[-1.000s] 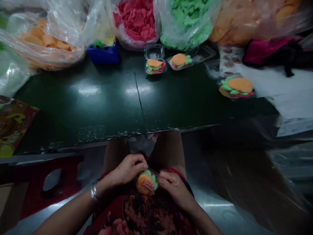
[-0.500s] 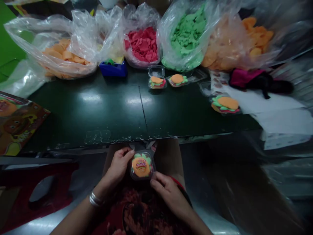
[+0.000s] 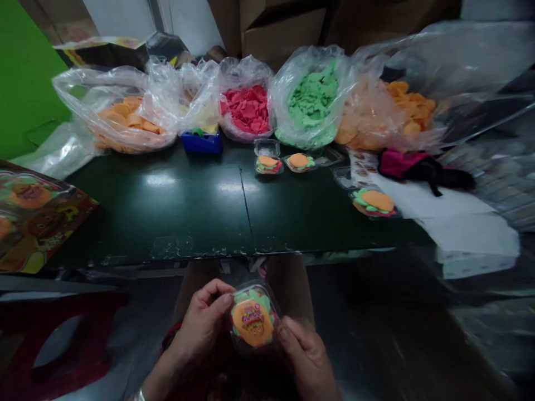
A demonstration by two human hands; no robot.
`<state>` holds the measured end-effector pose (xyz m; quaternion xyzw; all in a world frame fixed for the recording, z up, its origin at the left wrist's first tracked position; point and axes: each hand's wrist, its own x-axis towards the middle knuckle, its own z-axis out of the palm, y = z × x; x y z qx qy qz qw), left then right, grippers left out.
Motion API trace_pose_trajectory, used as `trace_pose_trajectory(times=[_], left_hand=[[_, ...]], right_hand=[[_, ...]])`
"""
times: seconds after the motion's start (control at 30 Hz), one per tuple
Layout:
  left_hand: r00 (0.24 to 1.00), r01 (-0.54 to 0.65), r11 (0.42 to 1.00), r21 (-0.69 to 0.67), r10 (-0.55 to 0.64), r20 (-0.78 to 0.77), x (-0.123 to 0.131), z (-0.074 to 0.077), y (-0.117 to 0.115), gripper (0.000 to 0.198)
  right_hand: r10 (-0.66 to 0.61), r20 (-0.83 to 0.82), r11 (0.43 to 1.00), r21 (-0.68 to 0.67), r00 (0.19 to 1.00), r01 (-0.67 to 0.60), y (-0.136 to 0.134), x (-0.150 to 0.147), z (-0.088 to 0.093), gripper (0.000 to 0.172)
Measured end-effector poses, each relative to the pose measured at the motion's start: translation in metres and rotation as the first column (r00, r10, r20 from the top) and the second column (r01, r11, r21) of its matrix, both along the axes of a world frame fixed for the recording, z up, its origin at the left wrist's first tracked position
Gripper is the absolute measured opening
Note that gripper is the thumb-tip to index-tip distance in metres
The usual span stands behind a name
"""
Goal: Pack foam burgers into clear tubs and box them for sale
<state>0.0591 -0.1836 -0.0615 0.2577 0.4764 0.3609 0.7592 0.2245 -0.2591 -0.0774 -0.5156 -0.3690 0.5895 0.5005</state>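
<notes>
Over my lap, in front of the table edge, I hold a clear plastic box (image 3: 254, 317) with a toy-like burger inside: an orange bun top, green leafy layer and a printed label. My left hand (image 3: 205, 317) pinches its left upper edge between thumb and fingers. At the lower right edge, my right hand (image 3: 304, 351) grips it the same way. Both hands are closed on the box. On the table stand similar open boxes with burgers: one burger (image 3: 268, 164), a second burger (image 3: 300, 161) beside it, and a third burger (image 3: 374, 201) to the right.
Along the back stand plastic bags of orange pieces (image 3: 129, 120), red pieces (image 3: 246, 108), green pieces (image 3: 314, 97) and more orange pieces (image 3: 409, 106). A blue tape dispenser (image 3: 202, 143) sits before them. A printed carton (image 3: 45, 214) is at left, white papers (image 3: 451, 217) at right.
My view has tilted up, so the table sits lower in the picture. Both hands and the box appear lower and closer, and the box is turned slightly.
</notes>
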Motion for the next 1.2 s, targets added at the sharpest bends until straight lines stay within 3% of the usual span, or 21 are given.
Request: trace_pose_trajectory(times=[0.1, 0.27, 0.37, 0.5, 0.57, 0.67, 0.73, 0.8, 0.83, 0.9, 0.97, 1.03, 1.13, 1.2], left_hand=[[0.999, -0.039, 0.996, 0.085, 0.039, -0.002, -0.002, 0.016, 0.008, 0.030], [0.998, 0.050, 0.973, 0.226, -0.044, -0.034, -0.007, 0.053, 0.043, 0.022], [0.999, 0.054, 0.949, 0.310, -0.051, -0.017, -0.012, 0.072, 0.068, 0.034], [0.932, 0.362, 0.863, 0.352, -0.336, -0.136, -0.022, 0.092, 0.097, 0.046], [0.905, 0.425, 0.830, 0.362, -0.387, -0.174, -0.029, 0.098, 0.112, 0.041], [0.944, 0.330, 0.861, 0.388, -0.302, -0.134, -0.043, 0.097, 0.135, 0.036], [0.973, 0.229, 0.905, 0.357, -0.224, -0.057, -0.053, 0.089, 0.152, 0.035], [0.990, 0.126, 0.944, 0.306, -0.140, 0.024, -0.064, 0.079, 0.169, 0.036], [0.993, 0.091, 0.956, 0.279, -0.110, 0.052, -0.068, 0.074, 0.178, 0.037], [0.994, 0.058, 0.967, 0.250, -0.078, 0.071, -0.077, 0.065, 0.194, 0.040], [0.996, 0.067, 0.962, 0.265, -0.080, 0.039, -0.085, 0.060, 0.208, 0.041], [0.993, 0.121, 0.952, 0.281, -0.116, -0.032, -0.090, 0.059, 0.220, 0.042], [0.968, 0.242, 0.936, 0.256, -0.215, -0.129, -0.089, 0.060, 0.237, 0.044], [0.958, 0.259, 0.928, 0.266, -0.212, -0.192, -0.084, 0.060, 0.248, 0.041]], right_hand=[[0.006, -0.047, 1.000, -0.006, 0.999, -0.006, 0.005, -0.003, 0.010, 0.046], [-0.018, -0.144, 1.000, 0.001, 0.989, 0.018, 0.035, -0.003, 0.028, 0.046], [0.102, -0.165, 0.994, 0.045, 0.981, -0.095, 0.066, -0.002, 0.043, 0.049], [0.365, -0.092, 0.930, 0.076, 0.926, -0.359, 0.108, -0.001, 0.061, 0.052], [0.446, -0.051, 0.894, 0.070, 0.893, -0.443, 0.132, 0.000, 0.068, 0.054], [0.610, 0.080, 0.787, 0.051, 0.788, -0.615, 0.186, 0.004, 0.082, 0.051], [0.609, 0.316, 0.750, 0.067, 0.727, -0.658, 0.237, 0.007, 0.096, 0.042], [0.355, 0.559, 0.834, 0.173, 0.749, -0.524, 0.293, 0.006, 0.113, 0.029], [0.257, 0.591, 0.864, 0.213, 0.764, -0.455, 0.318, 0.003, 0.121, 0.028], [0.179, 0.612, 0.876, 0.256, 0.770, -0.407, 0.355, -0.008, 0.132, 0.027], [0.246, 0.606, 0.853, 0.235, 0.756, -0.466, 0.368, -0.025, 0.131, 0.027], [0.402, 0.544, 0.818, 0.148, 0.737, -0.555, 0.361, -0.042, 0.120, 0.035], [0.660, 0.223, 0.742, -0.042, 0.718, -0.669, 0.339, -0.059, 0.095, 0.056], [0.678, -0.039, 0.728, -0.106, 0.734, -0.677, 0.327, -0.062, 0.080, 0.065]])
